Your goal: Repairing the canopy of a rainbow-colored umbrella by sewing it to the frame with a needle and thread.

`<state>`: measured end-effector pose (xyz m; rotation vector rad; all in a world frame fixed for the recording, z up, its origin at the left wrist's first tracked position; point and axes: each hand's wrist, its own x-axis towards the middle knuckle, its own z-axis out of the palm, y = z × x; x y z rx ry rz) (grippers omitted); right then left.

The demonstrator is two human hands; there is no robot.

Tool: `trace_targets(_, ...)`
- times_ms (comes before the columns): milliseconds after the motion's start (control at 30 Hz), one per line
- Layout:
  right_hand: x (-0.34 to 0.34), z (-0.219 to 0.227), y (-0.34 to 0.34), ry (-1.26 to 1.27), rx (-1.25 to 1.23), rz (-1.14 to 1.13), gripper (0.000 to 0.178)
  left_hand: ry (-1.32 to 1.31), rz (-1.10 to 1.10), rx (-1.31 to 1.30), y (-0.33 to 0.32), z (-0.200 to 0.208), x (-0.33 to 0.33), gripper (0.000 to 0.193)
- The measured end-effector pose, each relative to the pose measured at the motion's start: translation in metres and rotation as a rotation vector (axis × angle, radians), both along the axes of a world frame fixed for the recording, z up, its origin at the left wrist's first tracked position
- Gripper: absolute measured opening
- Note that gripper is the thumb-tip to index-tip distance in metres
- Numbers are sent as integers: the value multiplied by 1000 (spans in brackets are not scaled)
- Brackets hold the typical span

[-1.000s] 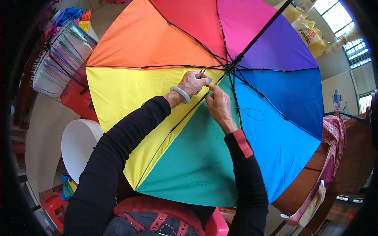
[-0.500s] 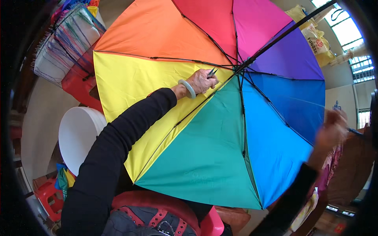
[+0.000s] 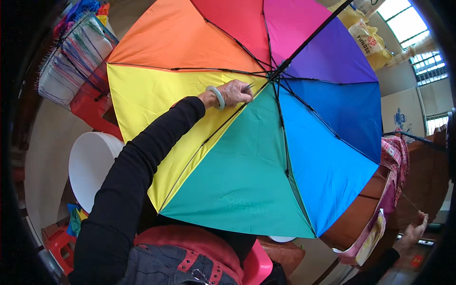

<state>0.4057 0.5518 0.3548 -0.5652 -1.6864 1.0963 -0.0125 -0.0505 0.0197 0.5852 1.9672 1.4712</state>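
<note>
An open rainbow-coloured umbrella point(image 3: 242, 166) fills the middle, its inside with black ribs and the black shaft point(image 3: 308, 41) facing me. My left hand point(image 3: 236, 92), with a pale bangle point(image 3: 218, 97) on the wrist, is closed over the yellow panel beside a rib, close to the hub. Pointed metal tips, like those of thread snips point(image 3: 247, 87), stick out of its fist. Away from the umbrella at the lower right, my right hand point(image 3: 412, 232) has its fingers pinched together. A thin line like a thread point(image 3: 411, 202) runs up from those fingertips.
At the upper left, a white box hung with coloured threads point(image 3: 78, 59) stands on a red stool point(image 3: 95, 111). A white round container point(image 3: 90, 166) is below it. Pink checked cloth point(image 3: 395, 154) hangs at the right. Yellow bags point(image 3: 370, 40) are at the upper right.
My right hand has swung down and outward, away from the umbrella's blue edge. My left hand and the umbrella have shifted slightly left in view, the grip unchanged.
</note>
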Motion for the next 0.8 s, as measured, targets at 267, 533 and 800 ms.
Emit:
trace_targets(267,13,-48,-31,43,-161,-101,19,530,-68,-28,7,-26,-8,17)
trace_targets(533,78,-14,-3,25,-304,-283,20,725,4,-80,15,-31,-4,12)
trace_targets(800,56,-26,-34,55,-219,-298,20,514,-197,-442,0,11,-8,12)
